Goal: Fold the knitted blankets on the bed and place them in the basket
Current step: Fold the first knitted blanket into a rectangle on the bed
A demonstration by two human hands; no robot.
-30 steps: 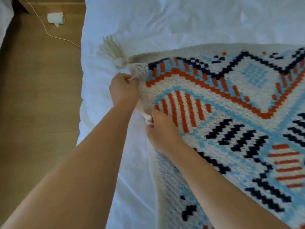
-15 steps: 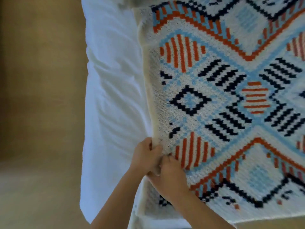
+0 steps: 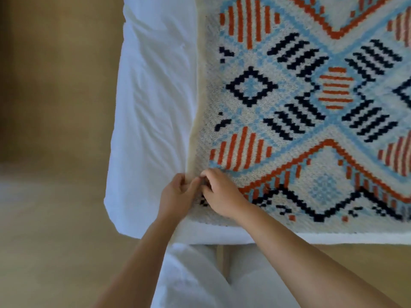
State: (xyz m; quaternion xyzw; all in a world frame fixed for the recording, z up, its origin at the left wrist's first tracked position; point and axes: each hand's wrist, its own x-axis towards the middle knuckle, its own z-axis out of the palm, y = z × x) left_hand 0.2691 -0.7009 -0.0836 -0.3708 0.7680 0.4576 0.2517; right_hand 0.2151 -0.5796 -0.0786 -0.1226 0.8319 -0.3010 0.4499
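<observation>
At the corner of the bed (image 3: 151,96), the knitted blanket (image 3: 300,112) is being pinched along its edge by the left hand (image 3: 178,196) and right hand (image 3: 222,194), both grips clamped on it; wooden floor (image 3: 55,130) is being shown left of the bed.

patterned knitted blanket (image 3: 289,112), spread on bed (image 3: 151,107)

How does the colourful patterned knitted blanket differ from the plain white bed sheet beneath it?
The patterned knitted blanket carries orange, navy and pale-blue diamonds and stripes; the plain white bed sheet has no pattern. The blanket looks coarse and stitched; the sheet looks smooth with soft wrinkles. The left hand and right hand pinch the blanket near its corner; the sheet simply lies underneath. Both are soft cloths spread on the bed.
</observation>
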